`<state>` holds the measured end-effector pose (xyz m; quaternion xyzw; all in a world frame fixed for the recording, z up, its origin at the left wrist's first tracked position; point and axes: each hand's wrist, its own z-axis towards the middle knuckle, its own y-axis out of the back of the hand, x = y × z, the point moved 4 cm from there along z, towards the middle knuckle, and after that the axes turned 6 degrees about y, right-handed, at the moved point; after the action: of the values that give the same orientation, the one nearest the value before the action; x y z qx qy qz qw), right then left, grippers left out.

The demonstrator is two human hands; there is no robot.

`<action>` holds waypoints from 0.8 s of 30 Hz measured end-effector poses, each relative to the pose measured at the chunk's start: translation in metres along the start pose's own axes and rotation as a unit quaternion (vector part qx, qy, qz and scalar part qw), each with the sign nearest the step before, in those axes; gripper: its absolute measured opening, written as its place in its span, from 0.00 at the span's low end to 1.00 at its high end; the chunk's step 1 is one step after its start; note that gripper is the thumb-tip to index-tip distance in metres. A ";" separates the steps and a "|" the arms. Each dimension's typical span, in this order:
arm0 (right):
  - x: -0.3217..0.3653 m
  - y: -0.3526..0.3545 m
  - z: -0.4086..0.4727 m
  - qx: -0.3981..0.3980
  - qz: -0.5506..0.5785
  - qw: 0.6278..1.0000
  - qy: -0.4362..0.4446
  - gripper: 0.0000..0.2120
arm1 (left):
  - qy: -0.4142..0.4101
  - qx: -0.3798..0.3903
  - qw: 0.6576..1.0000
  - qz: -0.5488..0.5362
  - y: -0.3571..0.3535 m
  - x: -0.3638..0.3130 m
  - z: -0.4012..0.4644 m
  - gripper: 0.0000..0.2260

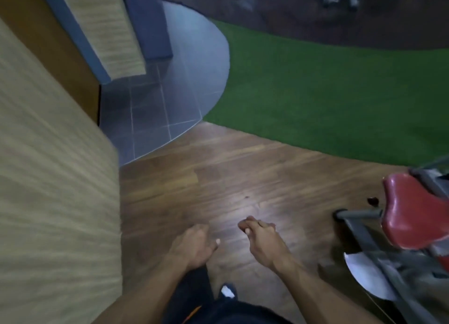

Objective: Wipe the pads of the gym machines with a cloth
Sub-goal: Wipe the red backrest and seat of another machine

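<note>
While both hands (226, 241) hang loosely curled (holding nothing), wood floor (243, 178) ahead, red pad (413, 214) right.

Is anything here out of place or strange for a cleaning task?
Yes: no cloth is visible. The left hand and right hand both hang over the wooden floor with fingers loosely curled, holding nothing. The red pad at the right edge is untouched. Nothing looks spilled or damaged, though the picture is blurred.

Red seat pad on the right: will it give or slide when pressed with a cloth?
The red seat pad looks glossy, so a cloth would probably glide. It looks cushioned, likely yielding slightly. It sits on a grey metal frame, so it probably won't shift.
</note>
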<state>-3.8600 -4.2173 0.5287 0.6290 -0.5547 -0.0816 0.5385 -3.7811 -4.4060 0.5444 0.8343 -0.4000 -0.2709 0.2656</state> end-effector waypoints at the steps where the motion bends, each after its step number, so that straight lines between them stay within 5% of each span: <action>1: -0.003 0.012 0.021 -0.011 0.015 1.000 -0.009 0.15 | -0.011 -0.001 1.000 0.016 0.018 -0.006 0.026 0.27; 5: -0.021 0.073 0.094 -0.073 0.025 0.995 -0.060 0.17 | -0.069 0.015 0.994 0.082 0.093 -0.052 0.129 0.37; 14: -0.084 0.192 0.195 -0.238 0.125 0.944 -0.192 0.16 | -0.225 0.067 0.951 0.199 0.245 -0.231 0.244 0.27; 24: -0.271 0.322 0.238 -0.296 0.175 0.886 -0.310 0.17 | -0.347 0.086 0.883 0.305 0.267 -0.474 0.361 0.28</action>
<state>-4.3240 -4.0812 0.5447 0.2760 -0.7446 -0.3373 0.5056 -4.4130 -4.2470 0.5770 0.5436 -0.7228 -0.4132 0.1067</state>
